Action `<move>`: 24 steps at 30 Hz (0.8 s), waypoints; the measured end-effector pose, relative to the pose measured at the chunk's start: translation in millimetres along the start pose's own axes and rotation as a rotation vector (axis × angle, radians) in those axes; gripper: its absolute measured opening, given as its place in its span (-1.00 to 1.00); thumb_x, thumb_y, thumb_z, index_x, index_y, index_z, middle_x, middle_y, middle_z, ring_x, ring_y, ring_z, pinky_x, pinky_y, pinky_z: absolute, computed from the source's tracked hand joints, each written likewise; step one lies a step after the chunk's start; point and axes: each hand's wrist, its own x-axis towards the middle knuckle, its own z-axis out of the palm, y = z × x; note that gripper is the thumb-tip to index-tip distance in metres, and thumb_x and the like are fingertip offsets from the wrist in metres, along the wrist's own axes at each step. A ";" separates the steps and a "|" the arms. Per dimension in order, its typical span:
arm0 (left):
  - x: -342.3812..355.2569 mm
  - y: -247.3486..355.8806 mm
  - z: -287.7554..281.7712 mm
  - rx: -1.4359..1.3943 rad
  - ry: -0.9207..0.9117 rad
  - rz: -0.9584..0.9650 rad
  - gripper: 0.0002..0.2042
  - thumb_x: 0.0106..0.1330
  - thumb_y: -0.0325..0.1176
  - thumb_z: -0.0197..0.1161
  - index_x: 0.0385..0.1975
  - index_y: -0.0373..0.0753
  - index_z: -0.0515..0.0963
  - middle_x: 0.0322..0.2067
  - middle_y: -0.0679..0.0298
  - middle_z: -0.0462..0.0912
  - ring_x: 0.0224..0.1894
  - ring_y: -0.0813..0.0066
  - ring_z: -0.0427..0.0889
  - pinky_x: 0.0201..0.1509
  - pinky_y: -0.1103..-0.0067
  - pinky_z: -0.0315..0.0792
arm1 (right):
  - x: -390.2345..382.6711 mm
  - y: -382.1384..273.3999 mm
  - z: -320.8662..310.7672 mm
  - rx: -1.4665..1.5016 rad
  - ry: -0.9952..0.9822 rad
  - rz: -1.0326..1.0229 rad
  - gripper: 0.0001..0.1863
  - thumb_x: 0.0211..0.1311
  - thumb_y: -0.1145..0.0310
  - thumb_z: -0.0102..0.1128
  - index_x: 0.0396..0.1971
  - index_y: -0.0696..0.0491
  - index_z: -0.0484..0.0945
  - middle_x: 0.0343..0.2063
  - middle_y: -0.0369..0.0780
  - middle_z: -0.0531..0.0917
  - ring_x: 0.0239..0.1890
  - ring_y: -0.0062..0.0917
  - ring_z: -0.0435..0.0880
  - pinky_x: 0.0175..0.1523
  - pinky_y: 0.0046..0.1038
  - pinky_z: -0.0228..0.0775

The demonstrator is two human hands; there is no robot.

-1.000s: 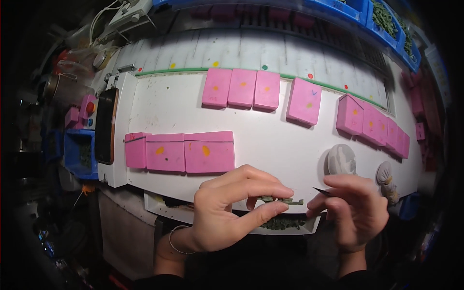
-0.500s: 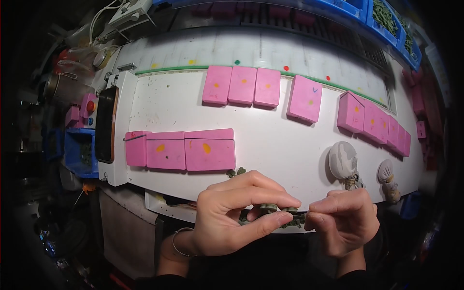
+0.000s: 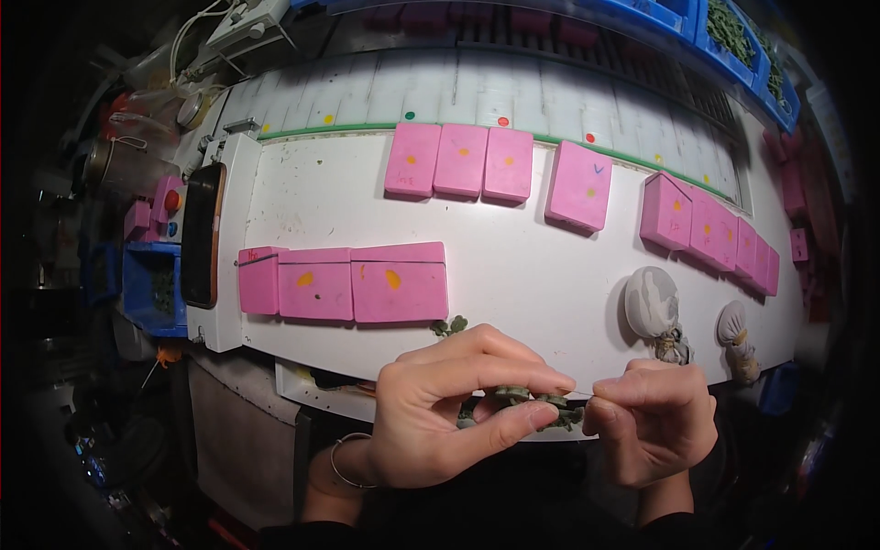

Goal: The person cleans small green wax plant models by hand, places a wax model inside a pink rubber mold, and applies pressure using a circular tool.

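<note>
My left hand [image 3: 449,412] is closed around small dark green knobbly pieces [image 3: 570,418], held between thumb and fingers just past the table's near edge. Their exact kind is hard to make out, and the fingers cover part of them. At their right end, my right hand [image 3: 655,422] holds its thumb and forefinger pinched together. What lies in that pinch, if anything, is too small to see. Another little green piece [image 3: 449,325] lies on the white table [image 3: 532,293], just beyond my left hand and beside a pink block [image 3: 399,291].
More pink blocks stand at the back [image 3: 461,160] and to the right [image 3: 666,211]. Two tied pale pouches, one larger [image 3: 651,302], one smaller [image 3: 733,323], rest right of my hands. Behind a green strip runs a white slatted belt [image 3: 367,96]. Blue bins [image 3: 733,46] hang at the far right.
The coloured dots on the white belt have shifted left. My right fingertips sit slightly farther from my left fingers; the left hand's grip is nearly the same.
</note>
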 end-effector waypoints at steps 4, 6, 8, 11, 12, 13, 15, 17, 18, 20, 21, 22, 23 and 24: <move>-0.7 1.2 1.4 0.009 0.010 -0.022 -0.79 0.03 -0.65 0.30 -0.29 -0.48 0.58 -0.38 0.08 0.59 -0.34 0.47 0.58 -0.26 0.64 0.46 | -8.1 -1.0 -2.1 -0.011 0.116 0.034 -0.87 0.15 0.55 0.13 -0.42 0.22 0.35 -0.75 -0.27 0.45 -0.76 -0.72 0.35 -0.63 -0.71 0.14; -1.7 2.7 4.0 -0.023 0.043 -0.068 -0.76 0.05 -0.67 0.28 -0.24 -0.51 0.55 -0.37 0.08 0.58 -0.32 0.47 0.59 -0.25 0.64 0.46 | -8.5 -4.1 -7.5 -0.053 0.139 0.079 -0.85 0.08 0.54 0.22 -0.41 0.24 0.42 -0.73 -0.26 0.48 -0.76 -0.70 0.38 -0.63 -0.70 0.17; -2.7 4.3 6.2 -0.149 0.082 -0.149 -0.69 0.10 -0.71 0.22 -0.12 -0.56 0.45 -0.37 0.08 0.57 -0.39 0.50 0.59 -0.40 0.73 0.47 | -5.9 -3.3 -9.9 -0.111 0.041 0.091 -0.83 0.05 0.55 0.24 -0.38 0.25 0.46 -0.72 -0.25 0.51 -0.75 -0.69 0.41 -0.63 -0.69 0.20; -1.7 3.0 4.8 -0.179 0.087 -0.155 -0.64 0.14 -0.74 0.17 -0.03 -0.58 0.38 -0.37 0.06 0.57 -0.49 0.52 0.60 -0.57 0.79 0.46 | -1.9 -9.6 -8.8 -0.196 -0.129 0.192 -0.75 -0.03 0.57 0.30 -0.29 0.27 0.54 -0.68 -0.20 0.58 -0.72 -0.65 0.53 -0.62 -0.67 0.29; -0.7 3.2 5.1 -0.179 0.099 -0.157 -0.65 0.14 -0.73 0.16 -0.03 -0.58 0.38 -0.37 0.04 0.57 -0.49 0.51 0.61 -0.56 0.78 0.46 | -1.9 -8.6 -6.5 -0.192 -0.145 0.194 -0.74 -0.05 0.58 0.32 -0.28 0.25 0.54 -0.69 -0.21 0.57 -0.72 -0.63 0.55 -0.62 -0.67 0.30; -0.1 3.3 5.6 -0.179 0.111 -0.159 -0.66 0.15 -0.73 0.16 -0.04 -0.57 0.39 -0.37 0.03 0.58 -0.49 0.50 0.62 -0.55 0.77 0.47 | -2.0 -7.3 -4.0 -0.187 -0.160 0.196 -0.72 -0.07 0.59 0.33 -0.28 0.23 0.54 -0.71 -0.21 0.57 -0.72 -0.62 0.57 -0.61 -0.66 0.31; 0.9 2.3 7.2 -0.200 0.131 -0.176 -0.66 0.15 -0.73 0.16 -0.03 -0.57 0.39 -0.37 0.02 0.59 -0.50 0.49 0.62 -0.55 0.76 0.48 | -2.4 -5.6 -0.5 -0.168 -0.141 0.176 -0.70 -0.08 0.59 0.35 -0.27 0.19 0.54 -0.75 -0.22 0.56 -0.71 -0.58 0.59 -0.61 -0.64 0.33; 0.8 0.1 7.4 -0.221 0.152 -0.192 -0.66 0.15 -0.73 0.16 -0.03 -0.57 0.39 -0.36 0.01 0.59 -0.50 0.48 0.63 -0.54 0.75 0.48 | -4.3 -6.1 0.8 -0.215 -0.147 0.129 -0.69 -0.07 0.59 0.35 -0.25 0.19 0.53 -0.75 -0.21 0.56 -0.71 -0.58 0.59 -0.60 -0.65 0.34; 0.6 -1.4 7.5 -0.202 0.154 -0.170 -0.66 0.15 -0.72 0.16 -0.03 -0.57 0.39 -0.35 0.00 0.59 -0.50 0.48 0.63 -0.53 0.74 0.49 | -6.4 -5.7 2.4 -0.214 -0.148 0.127 -0.69 -0.07 0.59 0.35 -0.25 0.19 0.53 -0.75 -0.21 0.56 -0.71 -0.58 0.59 -0.60 -0.65 0.34; 0.0 -5.0 7.1 -0.180 0.158 -0.148 -0.65 0.15 -0.72 0.17 -0.03 -0.57 0.39 -0.34 -0.01 0.60 -0.49 0.48 0.63 -0.52 0.73 0.50 | -10.5 -3.9 6.8 -0.290 -0.138 0.156 -0.66 -0.07 0.46 0.40 -0.23 0.12 0.56 -0.78 -0.27 0.48 -0.78 -0.52 0.51 -0.65 -0.57 0.30; -0.9 -7.5 6.5 -0.139 0.153 -0.120 -0.63 0.13 -0.71 0.20 -0.02 -0.56 0.39 -0.33 0.00 0.60 -0.45 0.47 0.64 -0.45 0.72 0.52 | -10.1 -3.2 7.9 -0.289 -0.139 0.153 -0.66 -0.07 0.46 0.40 -0.23 0.12 0.56 -0.78 -0.27 0.48 -0.78 -0.52 0.51 -0.65 -0.57 0.30; -1.4 -8.9 6.3 -0.097 0.148 -0.093 -0.60 0.11 -0.70 0.24 -0.01 -0.55 0.39 -0.32 0.01 0.61 -0.41 0.46 0.64 -0.38 0.71 0.55 | -9.4 -2.2 8.6 -0.254 -0.120 0.183 -0.72 -0.02 0.49 0.36 -0.25 0.14 0.55 -0.78 -0.28 0.50 -0.78 -0.57 0.50 -0.65 -0.59 0.30; -1.4 -8.2 7.0 -0.096 0.152 -0.091 -0.60 0.11 -0.70 0.24 -0.01 -0.55 0.39 -0.32 0.01 0.61 -0.41 0.46 0.64 -0.38 0.71 0.55 | -8.6 -1.3 9.0 -0.218 -0.101 0.213 -0.78 0.03 0.52 0.32 -0.28 0.17 0.54 -0.78 -0.28 0.51 -0.79 -0.61 0.49 -0.66 -0.61 0.29; -1.8 -6.0 8.2 -0.016 0.142 -0.058 -0.57 0.08 -0.68 0.28 -0.01 -0.55 0.38 -0.27 0.01 0.60 -0.36 0.46 0.64 -0.31 0.70 0.56 | -7.5 -3.1 8.2 -0.221 -0.102 0.212 -0.78 0.03 0.52 0.32 -0.28 0.17 0.54 -0.78 -0.28 0.51 -0.79 -0.61 0.49 -0.66 -0.61 0.29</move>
